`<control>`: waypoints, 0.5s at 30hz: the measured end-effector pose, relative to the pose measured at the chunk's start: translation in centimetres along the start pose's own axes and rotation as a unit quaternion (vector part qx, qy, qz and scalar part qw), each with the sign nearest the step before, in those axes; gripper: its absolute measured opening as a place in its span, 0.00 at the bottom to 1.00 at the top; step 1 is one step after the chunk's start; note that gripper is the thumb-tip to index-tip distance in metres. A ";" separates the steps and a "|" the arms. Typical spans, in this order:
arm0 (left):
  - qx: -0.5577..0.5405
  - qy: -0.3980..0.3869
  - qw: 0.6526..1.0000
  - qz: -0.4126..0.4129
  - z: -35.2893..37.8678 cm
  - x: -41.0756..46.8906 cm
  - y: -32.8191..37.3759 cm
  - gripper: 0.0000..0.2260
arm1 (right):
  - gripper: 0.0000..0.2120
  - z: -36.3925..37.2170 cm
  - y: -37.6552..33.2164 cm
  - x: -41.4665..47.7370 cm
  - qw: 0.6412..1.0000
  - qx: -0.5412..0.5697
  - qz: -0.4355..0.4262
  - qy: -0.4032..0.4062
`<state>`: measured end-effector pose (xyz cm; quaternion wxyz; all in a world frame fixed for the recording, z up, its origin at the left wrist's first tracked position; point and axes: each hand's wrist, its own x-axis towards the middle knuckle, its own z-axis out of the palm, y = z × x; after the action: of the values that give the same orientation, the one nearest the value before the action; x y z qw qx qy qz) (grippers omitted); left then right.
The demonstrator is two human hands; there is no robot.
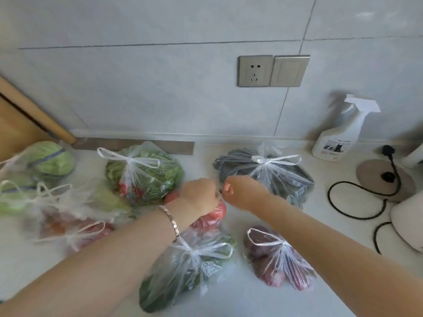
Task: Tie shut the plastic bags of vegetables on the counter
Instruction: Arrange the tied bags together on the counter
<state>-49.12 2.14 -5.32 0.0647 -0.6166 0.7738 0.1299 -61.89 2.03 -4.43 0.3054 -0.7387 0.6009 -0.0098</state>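
Several clear plastic bags of vegetables lie on the white counter [251,300]. A bag of red tomatoes [211,219] sits in the middle, mostly hidden under my hands. My left hand [201,196] and my right hand [242,193] are closed side by side on this bag's thin handles, pulling them together above it. Knotted bags lie around it: leafy greens [146,177] behind left, dark vegetables [270,175] behind right, greens [183,271] in front, and red-purple vegetables [277,261] front right.
More tied bags [68,216] and a green cabbage [49,160] crowd the left. A spray bottle [338,136] stands by the wall at right. A kettle base [386,179] with a black cord [357,213] and a white appliance [409,225] occupy the right edge.
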 end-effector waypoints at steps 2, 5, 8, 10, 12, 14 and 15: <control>-0.019 -0.016 0.998 -0.058 -1.0 -1.6 -3.7 0.10 | 0.12 0.5 -3.9 1.1 0.998 -0.032 -0.048 -0.020; -0.072 -0.057 0.986 -0.136 -1.5 -5.0 -11.2 0.12 | 0.14 2.0 -11.2 1.9 0.988 -0.092 -0.117 -0.042; -0.122 -0.075 0.973 -0.182 -2.0 -8.1 -16.9 0.13 | 0.13 3.8 -16.6 2.6 0.974 -0.157 -0.157 -0.047; -0.143 -0.066 0.967 -0.201 -2.4 -11.2 -22.1 0.12 | 0.14 6.2 -21.7 3.3 0.968 -0.168 -0.177 -0.056; -0.155 -0.049 0.963 -0.213 -2.6 -13.9 -27.2 0.11 | 0.14 8.1 -26.5 3.8 0.966 -0.163 -0.190 -0.061; -0.171 -0.034 0.957 -0.232 -2.9 -16.3 -31.8 0.12 | 0.13 9.9 -30.9 4.4 0.966 -0.164 -0.192 -0.064; -0.172 -0.027 0.955 -0.239 -3.1 -17.2 -33.7 0.11 | 0.13 10.7 -32.6 4.7 0.965 -0.168 -0.192 -0.066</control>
<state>-12.20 10.47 -1.97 0.0079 -0.7815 0.5679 0.2584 -27.79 5.48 0.31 0.2079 -0.8800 0.4192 0.0812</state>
